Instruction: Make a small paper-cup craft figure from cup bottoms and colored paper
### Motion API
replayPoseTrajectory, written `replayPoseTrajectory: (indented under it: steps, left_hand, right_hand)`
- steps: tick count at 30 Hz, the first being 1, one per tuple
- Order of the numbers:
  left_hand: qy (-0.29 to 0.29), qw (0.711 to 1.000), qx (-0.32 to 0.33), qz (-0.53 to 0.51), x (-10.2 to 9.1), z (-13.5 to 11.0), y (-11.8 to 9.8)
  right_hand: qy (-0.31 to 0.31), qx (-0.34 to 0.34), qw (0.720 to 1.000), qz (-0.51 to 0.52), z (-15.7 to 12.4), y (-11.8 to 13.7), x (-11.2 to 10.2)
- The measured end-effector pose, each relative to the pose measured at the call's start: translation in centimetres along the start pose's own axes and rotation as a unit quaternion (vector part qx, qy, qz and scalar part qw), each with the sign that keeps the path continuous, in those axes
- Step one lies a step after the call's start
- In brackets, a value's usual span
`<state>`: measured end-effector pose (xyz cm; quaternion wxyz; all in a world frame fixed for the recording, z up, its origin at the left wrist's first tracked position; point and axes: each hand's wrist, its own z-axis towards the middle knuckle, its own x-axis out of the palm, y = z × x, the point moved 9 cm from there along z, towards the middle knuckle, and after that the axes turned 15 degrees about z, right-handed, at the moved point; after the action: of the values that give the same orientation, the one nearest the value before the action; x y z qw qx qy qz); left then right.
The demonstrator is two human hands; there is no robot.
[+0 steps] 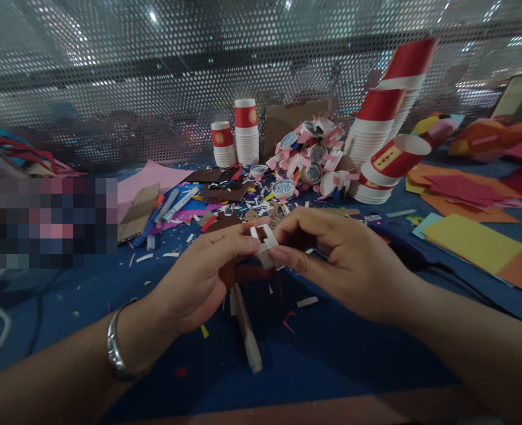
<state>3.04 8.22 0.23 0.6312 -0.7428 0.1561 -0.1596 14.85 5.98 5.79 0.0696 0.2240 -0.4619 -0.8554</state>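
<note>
My left hand (190, 277), with a silver bangle at the wrist, and my right hand (349, 260) meet above the middle of the table. Between their fingertips is a small folded white paper piece (267, 254), bent into an angular loop with a gap at the top. Left thumb and fingers pinch its left side. The right thumb and index finger grip its right side. Below the hands a pale, slim pen-like stick (247, 333) lies on the blue tabletop (332, 354); its upper end passes under something reddish-brown that I cannot make out.
Paper scraps litter the table around a pile of pink-and-white paper pieces with round printed tops (309, 156). Stacks of red-and-white paper cups (247, 133) stand behind. Markers (167, 206) lie left, coloured paper sheets (473, 242) right. A perforated metal screen (176, 77) rises at the back.
</note>
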Motion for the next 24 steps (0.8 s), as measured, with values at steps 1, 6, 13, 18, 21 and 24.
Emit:
replayPoseTrajectory:
  steps: [1,6,13,18,21,24]
  left_hand:
    - [0.003,1.000,-0.002,0.003,0.05,-0.01,-0.01]
    - [0.017,1.000,-0.006,0.011,0.08,-0.14,-0.03]
    - [-0.009,1.000,0.020,0.015,-0.26,0.02,-0.50]
    - [-0.042,0.999,0.002,0.019,-0.48,0.09,-0.15]
    - [-0.038,0.999,0.006,0.032,-0.33,0.10,-0.09]
    - [-0.023,0.999,0.009,0.046,-0.06,0.03,-0.05]
  right_hand:
    - [0.002,-0.001,1.000,-0.001,0.01,0.04,0.01]
    - [0.016,0.010,1.000,-0.013,0.00,-0.06,0.09]
    - [0.012,0.028,0.999,-0.041,0.03,-0.36,-0.01]
    - [0.022,0.043,0.998,-0.051,0.19,-0.48,0.37]
    - [0.022,0.058,0.997,-0.049,0.15,-0.65,0.44]
    - [0.021,0.064,0.997,-0.040,0.01,-0.74,0.45]
